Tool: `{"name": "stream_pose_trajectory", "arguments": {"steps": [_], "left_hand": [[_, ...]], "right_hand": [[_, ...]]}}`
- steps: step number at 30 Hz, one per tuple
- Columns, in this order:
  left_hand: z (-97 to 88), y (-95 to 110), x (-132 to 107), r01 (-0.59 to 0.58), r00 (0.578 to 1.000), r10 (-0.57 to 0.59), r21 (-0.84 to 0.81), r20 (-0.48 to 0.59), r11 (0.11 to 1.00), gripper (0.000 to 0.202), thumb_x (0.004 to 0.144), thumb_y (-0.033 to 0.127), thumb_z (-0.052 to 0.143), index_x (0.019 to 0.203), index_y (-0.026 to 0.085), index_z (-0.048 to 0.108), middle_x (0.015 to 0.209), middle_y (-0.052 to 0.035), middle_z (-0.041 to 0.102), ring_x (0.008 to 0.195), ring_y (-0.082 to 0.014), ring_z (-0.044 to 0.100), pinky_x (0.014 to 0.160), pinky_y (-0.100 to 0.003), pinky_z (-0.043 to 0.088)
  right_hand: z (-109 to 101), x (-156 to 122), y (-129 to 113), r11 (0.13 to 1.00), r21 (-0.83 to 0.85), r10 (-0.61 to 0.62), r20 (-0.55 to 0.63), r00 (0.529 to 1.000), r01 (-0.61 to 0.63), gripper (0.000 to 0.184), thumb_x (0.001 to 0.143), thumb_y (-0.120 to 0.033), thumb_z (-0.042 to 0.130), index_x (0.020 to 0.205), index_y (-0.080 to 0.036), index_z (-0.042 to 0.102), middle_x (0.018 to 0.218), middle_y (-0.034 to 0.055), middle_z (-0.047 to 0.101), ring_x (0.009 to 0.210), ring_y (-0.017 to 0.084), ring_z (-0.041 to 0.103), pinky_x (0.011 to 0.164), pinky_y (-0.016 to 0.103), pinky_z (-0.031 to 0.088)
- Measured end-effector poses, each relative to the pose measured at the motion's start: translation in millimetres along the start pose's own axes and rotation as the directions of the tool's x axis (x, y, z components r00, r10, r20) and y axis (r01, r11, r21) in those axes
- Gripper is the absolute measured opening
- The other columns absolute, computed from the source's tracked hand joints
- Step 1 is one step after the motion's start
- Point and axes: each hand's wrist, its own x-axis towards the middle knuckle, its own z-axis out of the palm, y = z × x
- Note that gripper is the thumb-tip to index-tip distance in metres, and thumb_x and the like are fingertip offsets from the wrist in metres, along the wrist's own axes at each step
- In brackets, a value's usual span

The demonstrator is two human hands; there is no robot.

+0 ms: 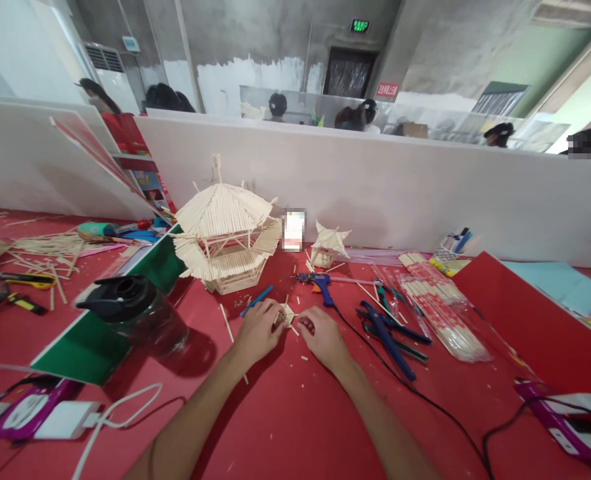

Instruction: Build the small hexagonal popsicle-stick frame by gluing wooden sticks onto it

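Note:
Between my hands is a small piece made of pale wooden sticks [288,313], low over the red table. My left hand [260,333] curls around its left side, fingers closed on it and partly hiding it. My right hand [325,339] is just to the right, with thumb and fingers bent together in a pinch. Whatever those fingertips hold is too small to make out. Behind my left hand lies a blue pen-like tool [256,301]. A blue glue gun [320,285] rests beyond my right hand. Loose stick bits lie around both hands.
A large stick pavilion [225,233] and a smaller one [329,245] stand at the back. Left is a dark bottle [135,317]; right are blue-handled pliers [388,340] and bagged sticks [440,313]. The glue gun's black cord [405,383] crosses the right side. A white partition [375,180] closes the back.

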Motion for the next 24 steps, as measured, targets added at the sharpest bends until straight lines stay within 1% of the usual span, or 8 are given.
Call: {"name": "stream_pose_trajectory", "arguments": {"steps": [4, 9, 11, 14, 16, 19, 22, 24], "left_hand": [[-0.6, 0, 1, -0.003, 1.0, 0.003, 0.006, -0.005, 1.0, 0.009, 0.092, 0.028, 0.054, 0.096, 0.021, 0.059, 0.102, -0.0064, 0.061, 0.091, -0.0223, 0.055, 0.083, -0.036, 0.042], [0.0, -2, 1, -0.006, 1.0, 0.006, 0.002, -0.004, 1.0, 0.009, 0.091, 0.028, 0.055, 0.096, 0.02, 0.058, 0.102, -0.0065, 0.06, 0.092, -0.023, 0.056, 0.082, -0.036, 0.043], [0.6, -3, 0, -0.009, 1.0, 0.009, -0.013, -0.011, 1.0, 0.009, 0.091, 0.028, 0.056, 0.096, 0.02, 0.059, 0.101, -0.0064, 0.06, 0.091, -0.0228, 0.056, 0.082, -0.035, 0.043], [1.8, -5, 0, -0.015, 0.999, 0.014, -0.042, -0.029, 0.999, 0.01, 0.091, 0.028, 0.056, 0.096, 0.021, 0.06, 0.101, -0.0063, 0.06, 0.091, -0.0225, 0.056, 0.082, -0.035, 0.043], [2.5, -6, 0, -0.013, 1.0, 0.012, -0.048, -0.027, 0.999, 0.01, 0.091, 0.029, 0.056, 0.097, 0.021, 0.06, 0.102, -0.0063, 0.06, 0.091, -0.0224, 0.056, 0.083, -0.036, 0.043], [3.1, -6, 0, -0.009, 1.0, 0.008, -0.04, -0.02, 0.999, 0.01, 0.092, 0.029, 0.055, 0.096, 0.021, 0.059, 0.102, -0.0061, 0.061, 0.092, -0.0224, 0.056, 0.083, -0.035, 0.043], [2.3, -6, 0, -0.014, 1.0, 0.014, -0.035, -0.023, 0.999, 0.009, 0.092, 0.029, 0.055, 0.095, 0.021, 0.059, 0.101, -0.0057, 0.061, 0.093, -0.0226, 0.056, 0.082, -0.035, 0.043], [1.1, -5, 0, -0.018, 1.0, 0.018, -0.038, -0.023, 0.999, 0.009, 0.092, 0.028, 0.054, 0.095, 0.021, 0.059, 0.101, -0.0057, 0.061, 0.093, -0.0224, 0.056, 0.083, -0.035, 0.043]], "right_hand": [[0, 1, 4, 1.0, -0.028, 0.009, 0.008, 1.0, -0.009, 0.015, 0.087, -0.012, 0.055, 0.091, -0.02, 0.067, 0.085, 0.0042, 0.062, 0.078, 0.018, 0.059, 0.07, 0.026, 0.045], [2, 2, 7, 0.999, -0.032, -0.038, 0.068, 0.997, 0.041, 0.019, 0.09, -0.012, 0.054, 0.095, -0.021, 0.07, 0.089, 0.0054, 0.064, 0.087, 0.019, 0.061, 0.079, 0.029, 0.046], [3, 2, 8, 0.998, -0.026, -0.053, 0.079, 0.995, 0.055, 0.021, 0.091, -0.012, 0.053, 0.095, -0.022, 0.072, 0.088, 0.0049, 0.064, 0.085, 0.019, 0.06, 0.078, 0.028, 0.045], [2, 3, 8, 0.999, -0.012, -0.04, 0.075, 0.996, 0.041, 0.024, 0.092, -0.012, 0.052, 0.094, -0.023, 0.073, 0.087, 0.0046, 0.064, 0.083, 0.018, 0.061, 0.076, 0.027, 0.045], [0, 4, 8, 0.999, 0.038, -0.031, 0.063, 0.998, 0.028, 0.025, 0.091, -0.011, 0.051, 0.092, -0.022, 0.074, 0.087, 0.005, 0.064, 0.082, 0.017, 0.061, 0.076, 0.027, 0.046], [-4, 6, 7, 0.983, 0.186, -0.017, 0.031, 0.999, 0.011, 0.026, 0.091, -0.011, 0.049, 0.092, -0.02, 0.073, 0.086, 0.0054, 0.066, 0.082, 0.017, 0.062, 0.077, 0.028, 0.047], [-7, 8, 8, 0.941, 0.336, 0.028, -0.004, 1.0, -0.025, 0.024, 0.089, -0.015, 0.048, 0.093, -0.019, 0.071, 0.088, 0.0053, 0.067, 0.081, 0.017, 0.063, 0.078, 0.029, 0.049], [-7, 8, 10, 0.91, 0.412, 0.051, -0.001, 0.999, -0.046, 0.022, 0.086, -0.017, 0.048, 0.093, -0.019, 0.069, 0.089, 0.0051, 0.067, 0.079, 0.017, 0.062, 0.076, 0.029, 0.05]]}}
